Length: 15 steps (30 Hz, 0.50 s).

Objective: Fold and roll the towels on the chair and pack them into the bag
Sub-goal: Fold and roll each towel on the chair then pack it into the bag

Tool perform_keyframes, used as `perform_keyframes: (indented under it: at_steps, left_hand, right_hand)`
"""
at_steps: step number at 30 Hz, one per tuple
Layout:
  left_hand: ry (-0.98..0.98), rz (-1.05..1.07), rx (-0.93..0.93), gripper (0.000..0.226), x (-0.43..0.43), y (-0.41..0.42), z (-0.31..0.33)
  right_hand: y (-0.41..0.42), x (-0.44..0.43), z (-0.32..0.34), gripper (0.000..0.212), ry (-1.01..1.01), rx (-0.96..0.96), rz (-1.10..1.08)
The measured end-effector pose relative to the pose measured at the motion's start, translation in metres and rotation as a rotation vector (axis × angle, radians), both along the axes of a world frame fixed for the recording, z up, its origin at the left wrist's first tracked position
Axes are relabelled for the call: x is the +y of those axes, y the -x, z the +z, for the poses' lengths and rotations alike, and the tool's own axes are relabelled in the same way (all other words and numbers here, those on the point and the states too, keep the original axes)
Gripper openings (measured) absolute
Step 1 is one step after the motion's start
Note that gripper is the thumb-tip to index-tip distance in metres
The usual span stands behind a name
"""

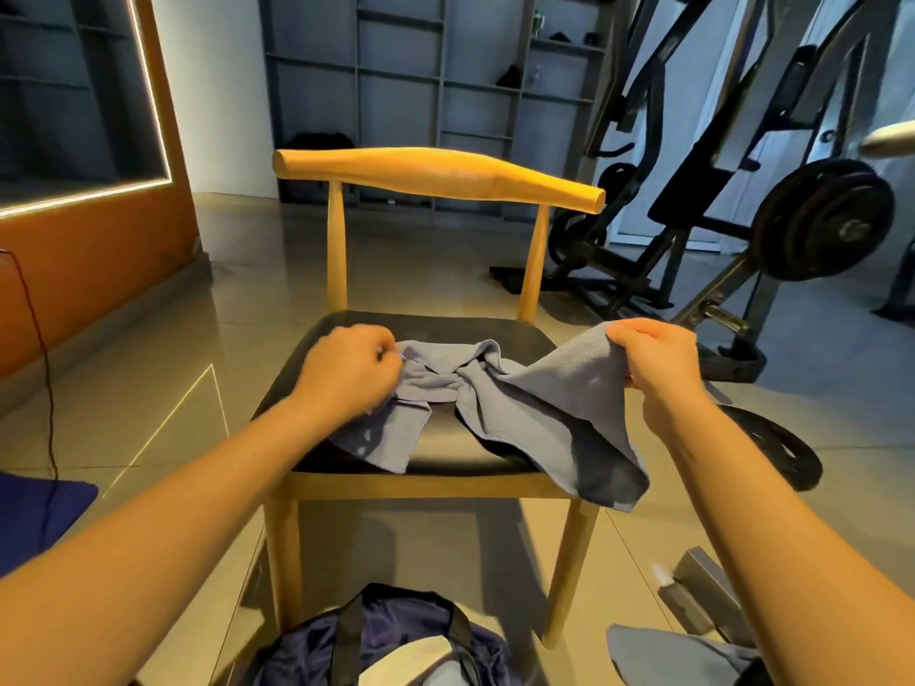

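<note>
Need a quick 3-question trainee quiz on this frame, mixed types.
1. True or false: the blue-grey cloth towel lies flat and neatly folded on the wooden chair with a black seat.
2. Which hand holds a towel corner raised above the seat? A: left hand. B: right hand.
3. Fill in: the dark blue fabric bag sits on the ___, in front of the chair.
Key: 1 false (it is twisted); 2 B; 3 floor.
</note>
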<state>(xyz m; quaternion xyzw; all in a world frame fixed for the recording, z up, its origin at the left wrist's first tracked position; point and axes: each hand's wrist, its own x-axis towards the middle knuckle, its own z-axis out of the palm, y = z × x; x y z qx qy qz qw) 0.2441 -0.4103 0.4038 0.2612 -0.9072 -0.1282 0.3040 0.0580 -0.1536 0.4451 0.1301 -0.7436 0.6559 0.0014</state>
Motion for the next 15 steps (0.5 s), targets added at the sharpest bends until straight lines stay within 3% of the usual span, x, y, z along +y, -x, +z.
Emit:
perform_keyframes:
  at_steps: [4,6,9,11,13,15]
  left_hand:
    - [-0.109,0.134,0.252,0.032,-0.034,-0.036,0.036]
    - [-0.047,0.164,0.244,0.034,-0.037,-0.042,0.039]
    - [0.079,0.2,0.238,0.018,-0.043,-0.038,0.04]
    - [0.106,0.141,0.433,0.016,-0.043,-0.038,0.043]
    - [0.083,0.033,0.716,0.018,-0.036,-0.042,0.054]
    - [0.011,-0.025,0.829,0.024,-0.028,-0.043,0.065]
  right_hand:
    - [0.013,0.001,0.004,0.016,0.095,0.062,-0.142]
    - [0.014,-0.013,0.01,0.013,0.078,0.1,-0.111]
    - [0.021,-0.036,0.031,0.012,0.057,0.102,-0.063]
    - [0.023,-0.042,0.061,0.015,0.175,0.202,-0.074]
    - [0.015,-0.044,0.091,0.016,0.295,0.425,-0.113]
    - [0.004,-0.046,0.104,0.017,0.298,0.559,-0.089]
